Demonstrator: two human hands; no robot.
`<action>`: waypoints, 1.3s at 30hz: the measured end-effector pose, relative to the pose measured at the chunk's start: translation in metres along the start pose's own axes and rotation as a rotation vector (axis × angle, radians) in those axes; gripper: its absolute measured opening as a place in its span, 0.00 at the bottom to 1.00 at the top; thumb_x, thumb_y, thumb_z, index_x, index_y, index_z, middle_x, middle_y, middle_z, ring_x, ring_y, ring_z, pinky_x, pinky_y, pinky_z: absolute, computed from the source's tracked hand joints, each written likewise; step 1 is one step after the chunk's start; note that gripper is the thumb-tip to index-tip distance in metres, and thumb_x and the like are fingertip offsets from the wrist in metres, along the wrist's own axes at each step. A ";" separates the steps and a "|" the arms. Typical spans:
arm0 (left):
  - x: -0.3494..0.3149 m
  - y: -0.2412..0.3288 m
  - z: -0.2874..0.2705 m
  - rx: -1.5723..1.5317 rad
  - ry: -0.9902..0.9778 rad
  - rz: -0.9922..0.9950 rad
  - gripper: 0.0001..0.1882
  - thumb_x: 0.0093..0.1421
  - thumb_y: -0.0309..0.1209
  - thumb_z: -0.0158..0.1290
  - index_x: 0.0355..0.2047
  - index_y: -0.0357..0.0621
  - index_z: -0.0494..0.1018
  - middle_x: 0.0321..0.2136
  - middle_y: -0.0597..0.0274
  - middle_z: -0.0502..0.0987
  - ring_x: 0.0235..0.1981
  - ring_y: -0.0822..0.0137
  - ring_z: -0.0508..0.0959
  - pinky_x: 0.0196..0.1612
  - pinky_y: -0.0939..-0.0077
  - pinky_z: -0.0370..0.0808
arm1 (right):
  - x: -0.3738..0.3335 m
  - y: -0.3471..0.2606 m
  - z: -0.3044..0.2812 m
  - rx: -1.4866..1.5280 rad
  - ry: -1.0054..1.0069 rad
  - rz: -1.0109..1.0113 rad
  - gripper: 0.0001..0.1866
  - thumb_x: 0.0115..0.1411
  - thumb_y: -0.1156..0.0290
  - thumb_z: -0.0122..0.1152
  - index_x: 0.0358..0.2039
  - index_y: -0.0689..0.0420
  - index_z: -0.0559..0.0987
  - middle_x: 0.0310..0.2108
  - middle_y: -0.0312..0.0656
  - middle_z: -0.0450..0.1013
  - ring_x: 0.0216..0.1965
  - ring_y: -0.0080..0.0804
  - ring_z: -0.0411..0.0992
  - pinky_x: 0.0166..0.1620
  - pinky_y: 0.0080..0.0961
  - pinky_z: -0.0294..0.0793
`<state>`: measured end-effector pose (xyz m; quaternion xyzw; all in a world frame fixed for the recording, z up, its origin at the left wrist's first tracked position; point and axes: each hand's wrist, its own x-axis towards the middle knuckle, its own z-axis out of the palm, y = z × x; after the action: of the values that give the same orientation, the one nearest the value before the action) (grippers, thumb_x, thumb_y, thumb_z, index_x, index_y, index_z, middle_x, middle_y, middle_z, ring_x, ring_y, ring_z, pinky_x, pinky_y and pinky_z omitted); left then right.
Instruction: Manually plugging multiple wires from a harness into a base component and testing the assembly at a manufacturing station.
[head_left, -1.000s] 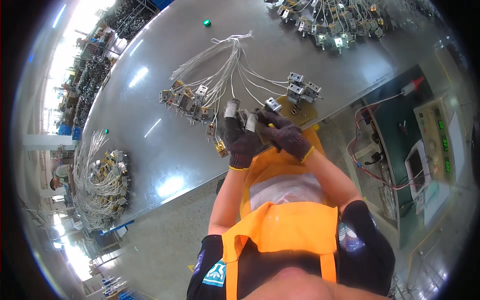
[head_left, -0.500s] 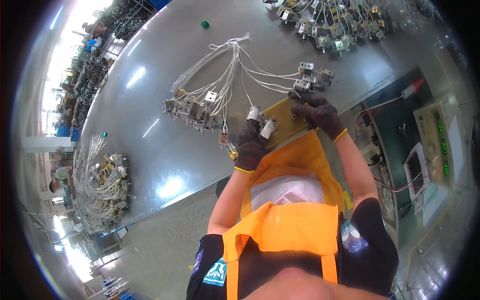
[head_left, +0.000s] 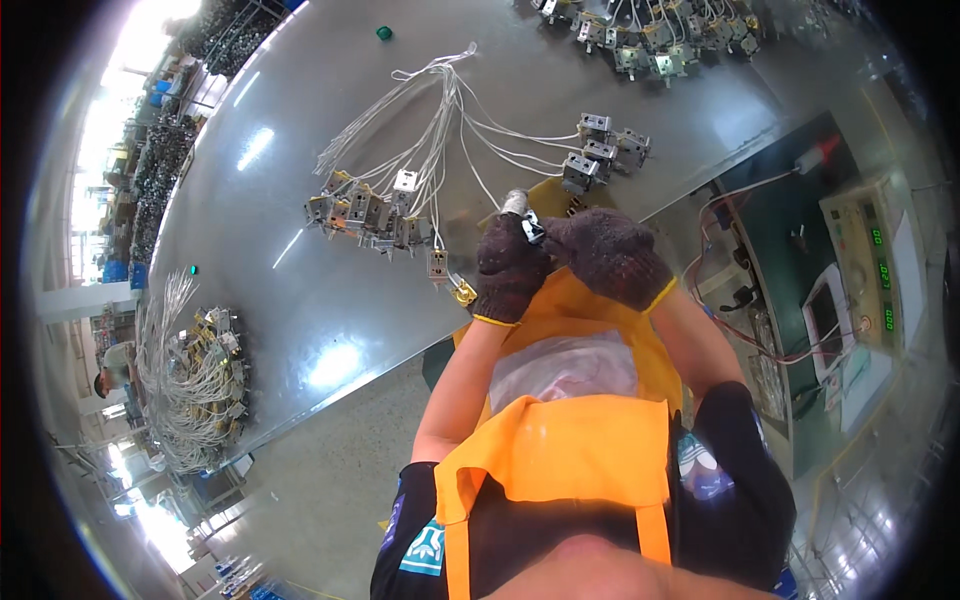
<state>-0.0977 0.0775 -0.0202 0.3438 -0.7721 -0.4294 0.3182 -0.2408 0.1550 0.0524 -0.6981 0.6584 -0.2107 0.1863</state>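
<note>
My left hand (head_left: 508, 268), in a dark glove with a yellow cuff, grips a small metal part (head_left: 533, 228) with a whitish cylindrical end (head_left: 515, 202). A thin white wire runs up from it to a tied bundle of wires (head_left: 447, 75). My right hand (head_left: 612, 256), gloved alike, is closed with its fingertips against the metal part; what they pinch is hidden. Beneath both hands lies a brownish-yellow board (head_left: 548, 197). Metal units on the same bundle rest in a left cluster (head_left: 365, 212) and a smaller right cluster (head_left: 600, 155). A brass-coloured piece (head_left: 463, 293) sits beside my left wrist.
Heaps of wired metal units lie at the far right (head_left: 650, 40) and the left end (head_left: 200, 390) of the grey metal table (head_left: 330, 290). A small green cap (head_left: 384, 33) is at the back. To the right stands an instrument with green digits (head_left: 862, 270), with cables.
My right hand has moved left, off the board and over to my left hand, its fingers closing at the metal part. The view has shifted slightly.
</note>
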 end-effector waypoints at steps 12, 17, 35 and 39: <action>0.004 -0.005 -0.001 0.267 0.030 0.210 0.31 0.52 0.35 0.64 0.53 0.37 0.64 0.37 0.45 0.73 0.40 0.46 0.75 0.43 0.60 0.73 | 0.004 -0.008 0.022 -0.217 -0.022 0.180 0.08 0.56 0.69 0.53 0.34 0.55 0.78 0.28 0.52 0.77 0.31 0.49 0.77 0.37 0.42 0.75; 0.008 -0.001 -0.009 0.293 0.024 0.209 0.34 0.53 0.36 0.63 0.56 0.36 0.61 0.43 0.44 0.72 0.45 0.45 0.74 0.47 0.59 0.72 | 0.002 -0.041 -0.048 -0.006 0.132 -0.100 0.09 0.57 0.67 0.60 0.34 0.59 0.79 0.27 0.48 0.78 0.27 0.44 0.78 0.30 0.38 0.76; -0.067 0.043 -0.127 0.644 -0.224 0.244 0.36 0.49 0.38 0.64 0.57 0.41 0.65 0.53 0.45 0.72 0.53 0.46 0.72 0.55 0.55 0.70 | -0.082 -0.047 -0.045 0.741 -0.292 0.016 0.17 0.59 0.73 0.61 0.49 0.62 0.75 0.31 0.39 0.79 0.25 0.22 0.75 0.27 0.17 0.72; -0.072 0.012 -0.124 0.752 -0.244 0.197 0.34 0.51 0.38 0.62 0.57 0.41 0.65 0.55 0.46 0.70 0.56 0.45 0.70 0.56 0.56 0.69 | -0.077 -0.046 -0.037 0.727 -0.319 0.021 0.17 0.59 0.72 0.61 0.49 0.62 0.75 0.31 0.40 0.78 0.25 0.21 0.75 0.27 0.16 0.72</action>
<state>0.0373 0.0850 0.0294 0.3071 -0.9366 -0.1221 0.1162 -0.2251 0.2357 0.1047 -0.6039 0.5106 -0.3169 0.5236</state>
